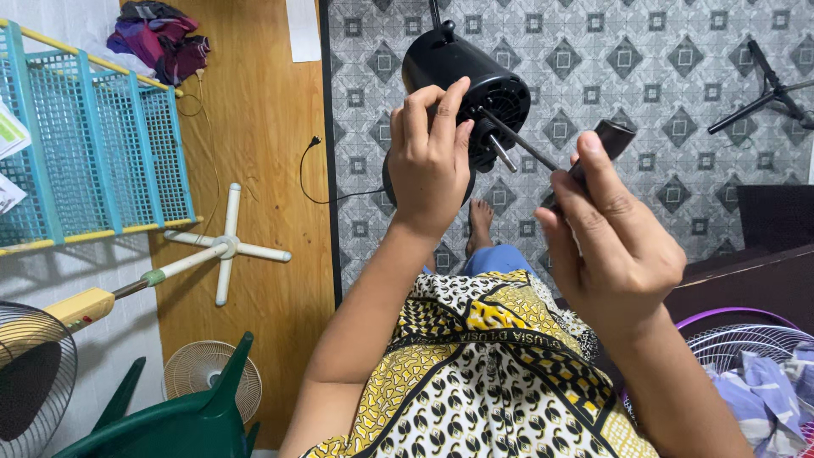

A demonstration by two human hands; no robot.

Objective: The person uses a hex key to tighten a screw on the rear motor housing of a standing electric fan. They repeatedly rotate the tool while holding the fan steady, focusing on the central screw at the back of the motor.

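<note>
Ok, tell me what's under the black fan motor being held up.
Under the black fan motor: patterned grey floor, a bare foot and a black cord. The left hand covers the motor's lower left side.

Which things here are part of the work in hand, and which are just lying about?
In hand:
left hand gripping black fan motor housing
right hand holding screwdriver

Lying about:
white cross-shaped fan base
green plastic chair
fan grilles
blue rack
</note>
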